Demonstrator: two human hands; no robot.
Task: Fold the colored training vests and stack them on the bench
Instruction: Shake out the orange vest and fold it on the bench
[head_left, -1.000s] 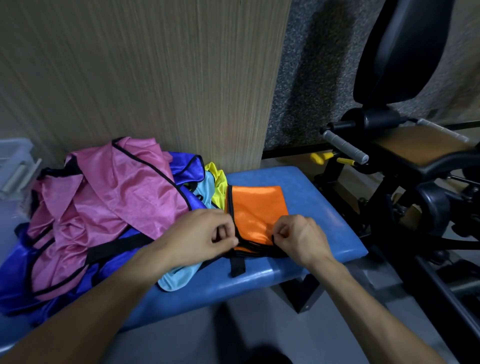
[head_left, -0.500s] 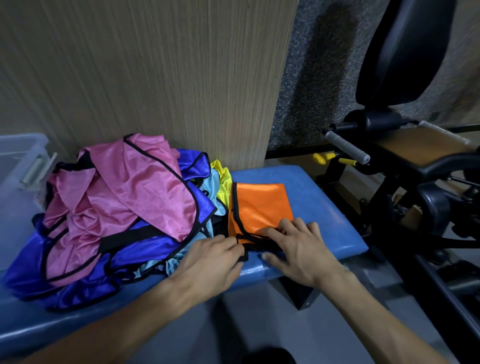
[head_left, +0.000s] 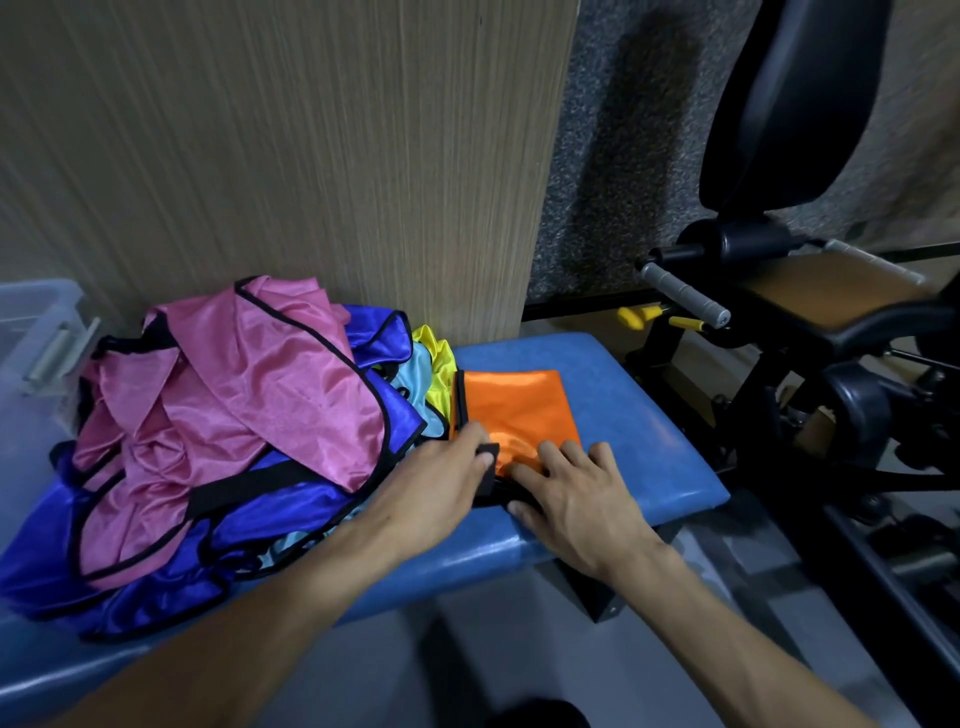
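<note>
Right hand (head_left: 574, 499) now flat on orange vest (head_left: 514, 410); left hand (head_left: 441, 483) pinching strap.

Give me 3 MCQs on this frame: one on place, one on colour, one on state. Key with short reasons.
1. Where does the folded orange vest lie?
A. on the blue bench, right of the loose pile
B. in the clear bin
C. on the floor

2. Which colour lies on top of the loose pile?
A. yellow
B. pink
C. orange

3. How is the right hand?
A. gripping a machine handle
B. lifted clear
C. flat, fingers straight, on the vest's near edge

Key: 1 A, it lies on the bench pad; 2 B, the pink vest covers the blue ones; 3 C, its fingers press the orange fabric while the left hand pinches the black strap.
</note>
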